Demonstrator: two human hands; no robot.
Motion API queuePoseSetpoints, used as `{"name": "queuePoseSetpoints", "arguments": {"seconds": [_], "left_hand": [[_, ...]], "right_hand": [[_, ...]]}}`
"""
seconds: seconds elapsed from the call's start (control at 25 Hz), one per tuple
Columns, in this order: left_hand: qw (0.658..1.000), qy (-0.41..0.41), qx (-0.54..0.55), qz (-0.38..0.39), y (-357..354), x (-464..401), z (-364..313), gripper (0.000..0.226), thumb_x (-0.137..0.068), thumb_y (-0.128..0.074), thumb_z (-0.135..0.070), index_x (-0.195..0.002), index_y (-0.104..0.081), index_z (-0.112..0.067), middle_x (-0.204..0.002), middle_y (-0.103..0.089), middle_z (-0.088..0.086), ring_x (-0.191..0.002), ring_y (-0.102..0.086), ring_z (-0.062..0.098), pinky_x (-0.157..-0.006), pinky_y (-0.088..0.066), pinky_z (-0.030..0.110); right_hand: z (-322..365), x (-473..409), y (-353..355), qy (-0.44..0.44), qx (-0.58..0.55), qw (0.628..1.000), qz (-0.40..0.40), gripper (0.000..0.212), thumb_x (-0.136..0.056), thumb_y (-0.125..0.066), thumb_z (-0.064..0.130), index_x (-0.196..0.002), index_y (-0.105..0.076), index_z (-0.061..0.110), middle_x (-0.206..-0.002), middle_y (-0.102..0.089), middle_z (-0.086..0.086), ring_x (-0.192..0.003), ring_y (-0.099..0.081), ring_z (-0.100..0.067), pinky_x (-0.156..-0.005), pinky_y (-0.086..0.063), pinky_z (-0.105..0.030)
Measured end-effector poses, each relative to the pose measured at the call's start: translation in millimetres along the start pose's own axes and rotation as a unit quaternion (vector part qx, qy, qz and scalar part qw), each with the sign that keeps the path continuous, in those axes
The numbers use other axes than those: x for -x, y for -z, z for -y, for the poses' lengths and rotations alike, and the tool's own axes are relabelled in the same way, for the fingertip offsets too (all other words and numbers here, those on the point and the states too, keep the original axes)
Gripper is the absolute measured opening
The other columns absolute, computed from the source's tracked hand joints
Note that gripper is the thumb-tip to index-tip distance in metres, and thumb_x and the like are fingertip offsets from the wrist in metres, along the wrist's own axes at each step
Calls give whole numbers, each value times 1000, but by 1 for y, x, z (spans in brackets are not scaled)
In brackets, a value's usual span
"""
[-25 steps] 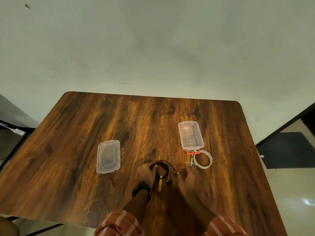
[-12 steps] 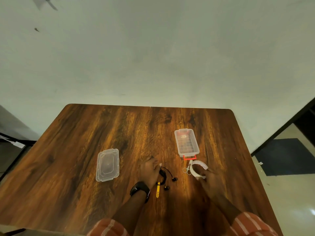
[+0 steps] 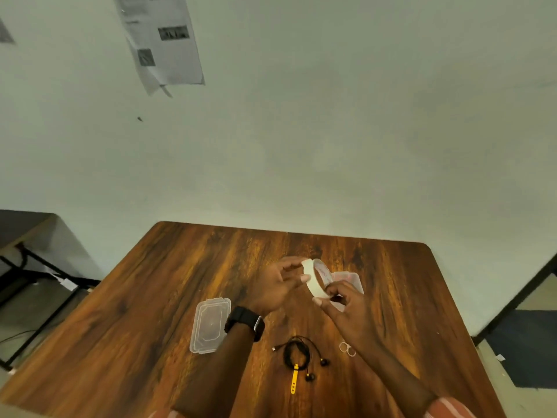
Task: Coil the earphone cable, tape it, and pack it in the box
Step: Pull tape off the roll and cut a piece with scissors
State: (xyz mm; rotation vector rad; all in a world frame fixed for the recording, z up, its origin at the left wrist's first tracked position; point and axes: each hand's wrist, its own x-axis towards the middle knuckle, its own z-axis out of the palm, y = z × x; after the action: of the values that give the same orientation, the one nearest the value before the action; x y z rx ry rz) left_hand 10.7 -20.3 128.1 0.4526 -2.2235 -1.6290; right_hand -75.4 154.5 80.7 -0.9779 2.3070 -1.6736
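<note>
A white roll of tape (image 3: 316,278) is held up above the table between both hands. My left hand (image 3: 275,286) pinches its left edge and my right hand (image 3: 349,309) grips its lower right side. The black earphone cable (image 3: 297,352) lies coiled on the wooden table (image 3: 168,297) below my hands, with a yellow strap (image 3: 294,378) on it and the earbuds loose beside it. The clear plastic box (image 3: 352,279) sits behind the tape, mostly hidden by my right hand. Its clear lid (image 3: 209,325) lies left of my left wrist.
Small scissors show only their finger rings (image 3: 347,349) beside my right forearm. The table's right edge drops to a floor with a dark mat (image 3: 524,348). A black-framed desk (image 3: 27,260) stands at the left. Papers (image 3: 162,40) hang on the wall.
My right hand picked the tape roll up off the table and raised it. My left hand let go of the coiled cable and took hold of the roll. The view tilted upward.
</note>
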Motion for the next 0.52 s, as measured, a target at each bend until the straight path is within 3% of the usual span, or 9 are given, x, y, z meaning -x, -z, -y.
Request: {"name": "queuePoseSetpoints", "arguments": {"seconds": [0.08,0.28,0.4,0.52], "left_hand": [[999,-23,13,-42,16,-9,-15,23,-89,-71,-15,-110,-73,-23,-113,-73,-8,-104,-68,8,-88,-55,27],[989,-41,0,-139,37,-18,-33,11,-86,-74,-21,-93,-76,-29,-96,-76,-11,-91,-71,6,-76,-57,25],[979,-47,-24,-196,37,-19,-36,6,-90,-68,-25,-94,-71,-29,-96,-74,-11,-91,-69,7,-80,-59,34],[973,-68,-59,-212,25,-18,-43,4,-98,-58,-25,-99,-61,-23,-104,-71,-6,-95,-67,13,-83,-59,43]], "right_hand": [[14,-15,-4,31,-2,1000,4,19,-77,-83,19,-90,-69,24,-92,-64,34,-97,-63,9,-73,-52,-5],[34,-34,-14,68,-24,997,25,21,-87,-73,21,-107,-69,23,-106,-66,20,-95,-66,2,-72,-54,-8],[46,-36,-20,53,-40,998,12,12,-89,-69,31,-101,-68,29,-97,-68,22,-92,-66,4,-65,-54,-11],[49,-39,-24,12,-42,999,-17,14,-88,-70,35,-98,-72,25,-91,-72,16,-80,-69,-5,-63,-51,-13]]}}
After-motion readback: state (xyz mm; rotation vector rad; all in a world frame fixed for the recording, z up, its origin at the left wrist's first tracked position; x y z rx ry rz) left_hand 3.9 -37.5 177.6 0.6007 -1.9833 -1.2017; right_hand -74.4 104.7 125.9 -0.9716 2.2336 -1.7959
